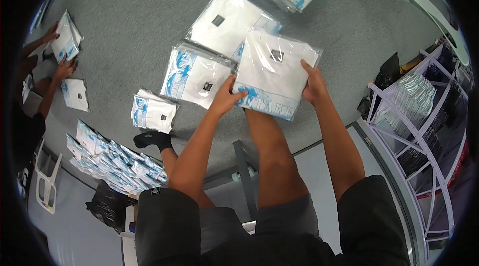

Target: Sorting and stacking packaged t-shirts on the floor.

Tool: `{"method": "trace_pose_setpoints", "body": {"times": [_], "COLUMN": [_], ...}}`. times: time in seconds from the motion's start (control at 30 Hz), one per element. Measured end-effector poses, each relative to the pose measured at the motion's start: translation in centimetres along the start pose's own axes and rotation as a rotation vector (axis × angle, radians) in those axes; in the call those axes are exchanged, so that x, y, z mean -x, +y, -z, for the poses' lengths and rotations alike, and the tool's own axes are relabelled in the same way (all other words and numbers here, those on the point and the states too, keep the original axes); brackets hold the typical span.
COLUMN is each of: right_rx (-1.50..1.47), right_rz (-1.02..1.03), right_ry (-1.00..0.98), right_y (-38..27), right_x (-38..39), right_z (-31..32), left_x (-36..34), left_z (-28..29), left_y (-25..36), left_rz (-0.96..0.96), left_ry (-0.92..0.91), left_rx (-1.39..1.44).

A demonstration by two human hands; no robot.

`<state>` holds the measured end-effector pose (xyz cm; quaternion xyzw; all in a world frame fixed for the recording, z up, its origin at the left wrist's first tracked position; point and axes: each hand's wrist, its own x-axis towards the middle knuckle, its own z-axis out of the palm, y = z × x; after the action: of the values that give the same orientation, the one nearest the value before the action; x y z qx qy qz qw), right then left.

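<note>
Fingers (308, 66) pinching a clear-wrapped white packet (279, 79) from both sides

We hold it right of centre, left hand (225, 99) at its lower-left edge, right hand (315, 85) at its right edge. More wrapped packets (224, 24) lie on grey carpet (124, 41) at upper centre; a smaller stack (154, 112) sits left of centre; upper left, a co-worker's hands (65, 70) hold another packet (66, 41)

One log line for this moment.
left hand: holds packet, lower left | right hand: holds packet, right edge | packet: clear-wrapped | grey carpet: more packets
</note>
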<state>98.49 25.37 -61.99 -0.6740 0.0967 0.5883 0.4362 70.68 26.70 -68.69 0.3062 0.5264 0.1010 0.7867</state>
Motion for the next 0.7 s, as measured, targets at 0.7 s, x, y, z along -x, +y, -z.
{"method": "trace_pose_setpoints", "body": {"times": [0.7], "right_rx": [-0.196], "right_rz": [0.154], "right_ry": [-0.225], "right_y": [-18.3], "right_x": [-12.7], "right_z": [-0.2], "left_x": [-14.3], "left_z": [-7.7], "left_y": [11.5], "left_rz": [-0.039], "left_ry": [0.316], "left_rx": [0.854]}}
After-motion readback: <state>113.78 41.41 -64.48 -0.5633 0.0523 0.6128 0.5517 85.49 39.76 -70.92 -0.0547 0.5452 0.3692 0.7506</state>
